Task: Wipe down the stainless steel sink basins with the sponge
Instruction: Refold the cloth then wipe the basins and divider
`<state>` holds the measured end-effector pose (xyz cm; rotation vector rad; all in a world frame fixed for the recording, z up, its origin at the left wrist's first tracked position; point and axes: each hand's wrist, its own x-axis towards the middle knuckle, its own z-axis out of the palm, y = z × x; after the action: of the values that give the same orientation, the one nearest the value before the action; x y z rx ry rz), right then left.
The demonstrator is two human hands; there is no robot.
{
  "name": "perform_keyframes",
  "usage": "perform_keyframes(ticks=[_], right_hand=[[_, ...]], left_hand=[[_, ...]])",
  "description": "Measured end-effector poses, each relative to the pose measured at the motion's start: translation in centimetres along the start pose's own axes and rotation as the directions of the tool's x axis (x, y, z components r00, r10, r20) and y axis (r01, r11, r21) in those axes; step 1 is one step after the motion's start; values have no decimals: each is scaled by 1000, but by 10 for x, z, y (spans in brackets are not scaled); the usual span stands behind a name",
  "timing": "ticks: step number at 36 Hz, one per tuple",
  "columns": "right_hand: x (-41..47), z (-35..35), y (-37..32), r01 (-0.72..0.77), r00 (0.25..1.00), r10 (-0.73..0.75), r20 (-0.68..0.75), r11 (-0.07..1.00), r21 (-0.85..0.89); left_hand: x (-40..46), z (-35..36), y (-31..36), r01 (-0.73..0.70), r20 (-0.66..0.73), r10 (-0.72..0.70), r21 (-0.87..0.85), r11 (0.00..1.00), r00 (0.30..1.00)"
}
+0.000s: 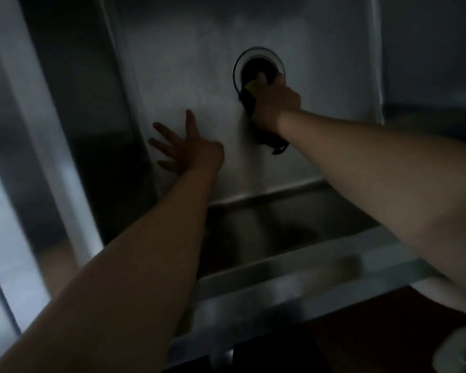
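Nearby, drain [256, 66] beside right hand [276, 103], left hand [189, 152] splayed

Kitchen: deep stainless steel sink basin [189, 63] with round drain [256, 63]

Sink basin floor [199, 76] lying open toward far wall. Left hand [186, 149] spreading flat at near left, right hand [275, 103] gripping sponge [250, 88] over drain [258, 65], blocking it. Bare strip running between hands. Steel walls closing in both sides.
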<state>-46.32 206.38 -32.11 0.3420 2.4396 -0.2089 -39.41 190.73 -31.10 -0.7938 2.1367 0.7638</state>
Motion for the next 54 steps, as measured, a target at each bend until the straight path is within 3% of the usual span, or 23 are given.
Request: perform_keyframes(ticks=[4,7,10,13,17,20,22,26,29,38,48,54], right_hand=[[-33,19,12,225,974,-218,54,951,-212],[-65,40,28,390,917,-330,224,859,-331],[-83,41,47,470,855,-327,403,817,-334],[-89,18,58,572,751,-296,591,739,-356],[-97,4,68,577,703,-180,688,710,-404],[-105,5,52,578,696,-216,685,734,-356],[-112,14,28,592,681,-288,674,758,-275],[-127,51,-44,720,590,-468,658,673,-167],[-136,70,-94,781,541,-561,626,612,-126],[-142,69,-91,669,627,-468,623,733,-123],[-135,-24,44,369,788,-71,612,850,-377],[-156,-70,94,213,841,-35,540,939,-271]], left_hand=[[-20,-33,23,51,51,-36,-333,942,998],[-49,-65,28,-56,89,113,-487,871,990],[-100,-102,15,-317,56,355,-341,885,933],[-146,-127,-18,-647,25,647,22,762,762],[-197,-129,-64,-717,101,717,235,656,689],[-216,-123,-100,-720,-1,800,436,540,600],[-215,-126,-119,-655,-141,803,506,561,579],[-199,-139,-142,-423,-388,625,489,763,678],[-196,-137,-149,-338,-401,578,526,781,711],[-192,-131,-145,-293,-461,565,536,792,684],[-195,-130,-142,-266,-476,529,513,816,703],[-195,-132,-143,-265,-453,514,506,821,729]])
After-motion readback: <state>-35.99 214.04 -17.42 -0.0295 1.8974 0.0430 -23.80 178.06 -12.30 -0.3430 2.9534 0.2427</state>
